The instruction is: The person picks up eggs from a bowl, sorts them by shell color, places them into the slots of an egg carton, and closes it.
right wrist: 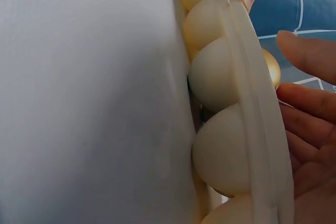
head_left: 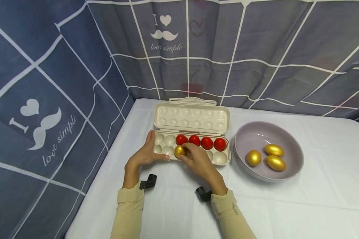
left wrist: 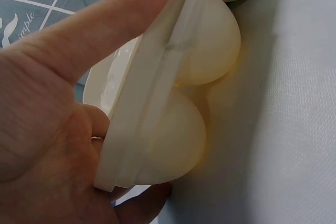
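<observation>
A cream plastic egg box (head_left: pixel 192 132) lies with its lid up in the head view, red eggs (head_left: pixel 207 143) filling part of its back row. My left hand (head_left: pixel 145 153) grips the box's left end; in the left wrist view the thumb (left wrist: pixel 121 19) presses along its front rim. A golden egg (head_left: pixel 179 151) sits in the front row. My right hand (head_left: pixel 201 162) reaches over the front rim, fingertips at that egg's right side. Seen from the right wrist, the thumb (right wrist: pixel 304 53) stands apart from the egg, which the rim partly hides.
To the right of the egg box stands a round lilac bowl (head_left: pixel 247 132) with 3 golden eggs (head_left: pixel 274 150) inside. A white cloth (head_left: pixel 326 205) covers the table. Grey-blue checked curtains (head_left: pixel 215 43) hang behind and at the left.
</observation>
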A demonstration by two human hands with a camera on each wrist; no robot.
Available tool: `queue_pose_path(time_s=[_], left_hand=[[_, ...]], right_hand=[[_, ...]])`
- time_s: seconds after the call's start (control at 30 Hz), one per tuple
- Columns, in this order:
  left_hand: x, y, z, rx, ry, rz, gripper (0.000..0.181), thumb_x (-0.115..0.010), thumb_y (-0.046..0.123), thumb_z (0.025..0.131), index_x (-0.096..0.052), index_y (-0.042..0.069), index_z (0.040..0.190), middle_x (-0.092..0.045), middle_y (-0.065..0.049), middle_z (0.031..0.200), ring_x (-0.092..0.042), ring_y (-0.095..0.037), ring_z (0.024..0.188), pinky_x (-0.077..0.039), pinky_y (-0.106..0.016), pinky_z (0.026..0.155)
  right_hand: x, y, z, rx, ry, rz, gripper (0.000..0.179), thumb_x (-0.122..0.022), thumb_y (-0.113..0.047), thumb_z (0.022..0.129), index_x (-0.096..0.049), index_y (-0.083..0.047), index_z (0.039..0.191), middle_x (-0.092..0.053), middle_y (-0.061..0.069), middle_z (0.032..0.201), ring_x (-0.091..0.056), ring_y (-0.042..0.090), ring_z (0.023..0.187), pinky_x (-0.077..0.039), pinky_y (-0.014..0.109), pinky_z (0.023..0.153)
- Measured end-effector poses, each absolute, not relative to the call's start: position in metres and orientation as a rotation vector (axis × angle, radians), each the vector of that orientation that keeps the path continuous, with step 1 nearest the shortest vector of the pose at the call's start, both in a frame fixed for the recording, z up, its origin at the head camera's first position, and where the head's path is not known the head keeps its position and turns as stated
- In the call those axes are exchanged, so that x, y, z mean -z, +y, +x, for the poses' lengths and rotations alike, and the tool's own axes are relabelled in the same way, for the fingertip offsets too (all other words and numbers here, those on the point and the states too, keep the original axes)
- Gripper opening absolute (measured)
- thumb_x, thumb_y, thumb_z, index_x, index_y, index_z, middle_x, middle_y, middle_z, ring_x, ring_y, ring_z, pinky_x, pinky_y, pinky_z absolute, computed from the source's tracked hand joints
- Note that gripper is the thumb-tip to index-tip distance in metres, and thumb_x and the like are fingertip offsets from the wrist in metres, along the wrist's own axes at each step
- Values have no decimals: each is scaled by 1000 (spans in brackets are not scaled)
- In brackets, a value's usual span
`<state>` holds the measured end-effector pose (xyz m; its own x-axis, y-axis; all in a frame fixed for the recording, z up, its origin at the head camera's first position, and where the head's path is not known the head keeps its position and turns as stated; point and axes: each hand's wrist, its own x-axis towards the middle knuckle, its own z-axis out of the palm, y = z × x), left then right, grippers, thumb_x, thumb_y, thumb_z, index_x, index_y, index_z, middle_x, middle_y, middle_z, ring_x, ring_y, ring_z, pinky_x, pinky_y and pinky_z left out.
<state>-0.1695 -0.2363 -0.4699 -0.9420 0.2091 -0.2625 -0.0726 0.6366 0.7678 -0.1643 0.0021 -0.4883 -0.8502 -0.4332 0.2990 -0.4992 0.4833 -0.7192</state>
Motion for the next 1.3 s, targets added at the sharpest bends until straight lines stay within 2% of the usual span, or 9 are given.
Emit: queue_pose_path(time_s=[0.23,0.4,0.57,0.8,1.0,1.2,1.3], left_hand=[[471,-236,-170,-1212,2534,110,129,-84,32,77,13,-4,153,22,-20,160,16,-32,147,-2,-52,117],[472,-236,-171,-1229,2532,114,129,-85,32,77,14,-5,152,22,-21,160,16,-33,147,-2,-54,117],[472,-236,-171,-1233,2526,104,130,-85,33,76,14,-4,152,22,-20,160,17,-32,147,-2,-53,117],[471,-237,-170,-1223,2524,107,131,-85,33,76,14,-3,153,22,-19,160,18,-31,147,-1,-52,117],[471,-237,-170,-1216,2521,107,129,-84,31,77,14,-3,153,22,-19,160,18,-31,147,-1,-52,117],[471,-236,-170,-1212,2525,95,129,-84,31,77,14,-3,153,22,-20,160,17,-32,147,-1,-53,117],[471,-236,-171,-1218,2525,90,129,-85,31,77,14,-3,153,22,-19,160,17,-31,147,-1,-53,117]], right_hand=[[479,12,-166,-1399,-2605,794,37,-81,-16,82,-68,-3,115,-70,8,105,-66,26,99,-52,43,88],[471,22,-168,-1496,-2552,790,39,-81,-14,83,-67,0,116,-70,14,109,-66,30,104,-51,45,92],[463,33,-170,-1499,-2521,787,36,-80,-14,84,-68,0,116,-70,13,107,-65,28,100,-51,45,90],[455,47,-171,-1476,-2498,712,46,-82,-18,82,-67,-1,122,-68,14,117,-64,31,107,-49,46,94],[451,57,-172,-1447,-2469,671,50,-84,-17,80,-65,1,123,-67,17,119,-64,35,105,-50,48,90],[445,66,-171,-1464,-2511,630,60,-83,-18,81,-59,0,133,-61,16,132,-54,32,125,-40,49,104],[442,72,-171,-1491,-2513,596,61,-83,-18,82,-57,-1,135,-58,15,136,-51,32,128,-36,49,108]])
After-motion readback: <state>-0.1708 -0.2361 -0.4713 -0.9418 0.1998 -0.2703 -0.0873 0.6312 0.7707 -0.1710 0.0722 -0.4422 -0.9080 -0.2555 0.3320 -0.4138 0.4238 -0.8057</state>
